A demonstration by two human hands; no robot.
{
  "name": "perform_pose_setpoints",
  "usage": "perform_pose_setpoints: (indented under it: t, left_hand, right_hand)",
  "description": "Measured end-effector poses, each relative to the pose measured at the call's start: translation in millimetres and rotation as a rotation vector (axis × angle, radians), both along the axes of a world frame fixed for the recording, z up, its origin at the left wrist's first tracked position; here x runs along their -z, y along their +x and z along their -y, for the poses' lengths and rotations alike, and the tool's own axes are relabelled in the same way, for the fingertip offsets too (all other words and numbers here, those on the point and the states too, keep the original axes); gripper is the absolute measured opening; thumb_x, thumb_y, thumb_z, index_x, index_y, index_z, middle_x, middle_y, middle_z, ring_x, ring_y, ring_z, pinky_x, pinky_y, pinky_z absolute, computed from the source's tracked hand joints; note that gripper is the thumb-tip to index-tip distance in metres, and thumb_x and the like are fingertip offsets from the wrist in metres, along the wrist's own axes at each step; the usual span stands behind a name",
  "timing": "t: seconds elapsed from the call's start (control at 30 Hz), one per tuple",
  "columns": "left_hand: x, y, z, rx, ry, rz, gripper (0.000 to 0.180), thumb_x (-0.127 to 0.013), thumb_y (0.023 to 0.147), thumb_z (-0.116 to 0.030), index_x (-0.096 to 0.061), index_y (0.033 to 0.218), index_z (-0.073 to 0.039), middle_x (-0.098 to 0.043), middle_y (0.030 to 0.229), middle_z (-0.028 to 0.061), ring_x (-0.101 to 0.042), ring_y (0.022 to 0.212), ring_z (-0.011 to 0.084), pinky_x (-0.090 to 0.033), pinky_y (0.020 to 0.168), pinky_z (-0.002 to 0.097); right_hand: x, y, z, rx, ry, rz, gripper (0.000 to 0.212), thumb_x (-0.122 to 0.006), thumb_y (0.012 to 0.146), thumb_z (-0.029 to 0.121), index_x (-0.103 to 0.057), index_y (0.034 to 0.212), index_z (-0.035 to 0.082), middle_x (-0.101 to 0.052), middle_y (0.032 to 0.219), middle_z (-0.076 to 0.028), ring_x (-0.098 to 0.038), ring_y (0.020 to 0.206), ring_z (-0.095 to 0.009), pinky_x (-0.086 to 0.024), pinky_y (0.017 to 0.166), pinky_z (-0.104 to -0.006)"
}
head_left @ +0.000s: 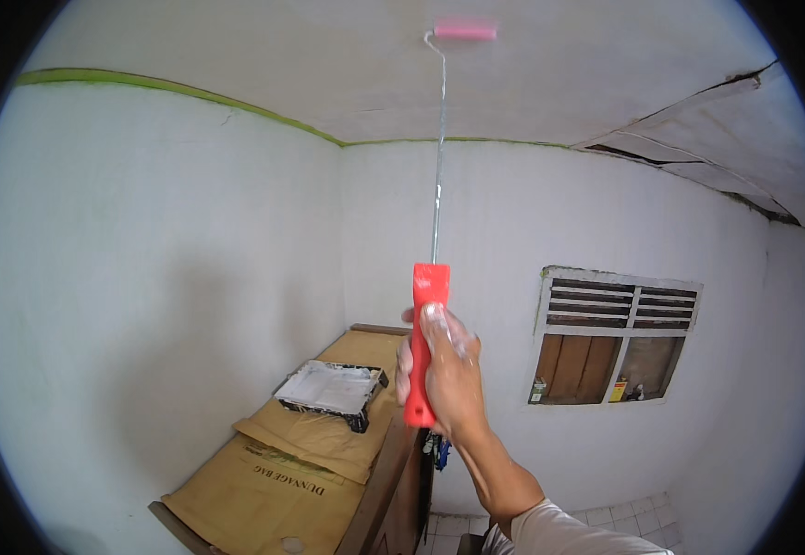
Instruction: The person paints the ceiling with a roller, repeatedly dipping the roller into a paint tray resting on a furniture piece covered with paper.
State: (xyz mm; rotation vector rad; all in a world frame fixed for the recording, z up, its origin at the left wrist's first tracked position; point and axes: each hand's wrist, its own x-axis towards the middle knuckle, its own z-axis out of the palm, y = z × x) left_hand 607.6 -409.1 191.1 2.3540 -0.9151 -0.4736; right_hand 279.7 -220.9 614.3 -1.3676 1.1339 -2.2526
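Note:
My right hand (pixel 453 375) is wrapped round the red handle of a paint roller (pixel 428 347), thumb up along its front, with white paint smears on the thumb and fingers. A long thin metal rod rises from the handle to a small pink roller sleeve (pixel 465 30), slightly blurred, up at the whitish ceiling (pixel 282 55). Below and to the left, a black paint tray (pixel 330 388) coated with white paint rests on brown paper. My left hand is outside the picture.
Brown paper sheeting (pixel 264 495) covers the top of a wooden cabinet (pixel 393 481) along the left wall. A slatted window (pixel 620 333) with small containers on its sill is at right. Green trim (pixel 180 90) edges the ceiling; ceiling panels (pixel 689 139) at right are cracked and sagging.

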Motion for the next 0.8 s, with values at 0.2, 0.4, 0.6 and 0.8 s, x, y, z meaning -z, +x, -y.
perform_pose_setpoints:
  t: [0.2,0.4,0.6,0.8]
  left_hand:
    - [-2,-2,-11,0.107,-0.154,-0.05,0.071,-0.043,0.09,-0.056,-0.045,0.113,0.011,-0.062,0.101,0.0301,-0.063,0.092,0.0452,-0.051,0.077,0.0539]
    - [-4,-2,-12,0.071,-0.118,-0.037,0.071,-0.045,0.089,-0.056,-0.044,0.113,0.011,-0.061,0.101,0.03,-0.063,0.092,0.0455,-0.051,0.077,0.053]
    - [6,3,-4,-0.012,-0.077,-0.005,0.072,-0.045,0.089,-0.056,-0.045,0.113,0.011,-0.061,0.101,0.0297,-0.063,0.092,0.0446,-0.051,0.077,0.0523]
    - [15,3,0,-0.001,-0.119,-0.004,0.072,-0.046,0.088,-0.057,-0.049,0.111,0.011,-0.062,0.102,0.027,-0.063,0.091,0.0437,-0.052,0.078,0.052]
  right_hand:
    - [-27,-21,18,0.087,0.015,0.094,0.041,-0.043,0.098,0.038,-0.051,0.098,-0.002,-0.046,0.056,-0.003,-0.045,0.04,-0.011,-0.038,0.037,-0.0246]
    - [28,29,-25,-0.032,-0.036,-0.116,0.036,-0.041,0.1,0.033,-0.049,0.104,-0.002,-0.049,0.056,-0.005,-0.047,0.038,-0.013,-0.04,0.037,-0.0264]
    - [5,20,1,0.054,0.053,-0.018,0.038,-0.041,0.1,0.034,-0.049,0.104,-0.003,-0.048,0.056,-0.005,-0.046,0.038,-0.013,-0.039,0.037,-0.0256]
    - [-11,35,0,0.041,0.02,0.029,0.041,-0.04,0.1,0.036,-0.049,0.103,-0.004,-0.048,0.056,-0.004,-0.046,0.038,-0.011,-0.039,0.037,-0.0243]
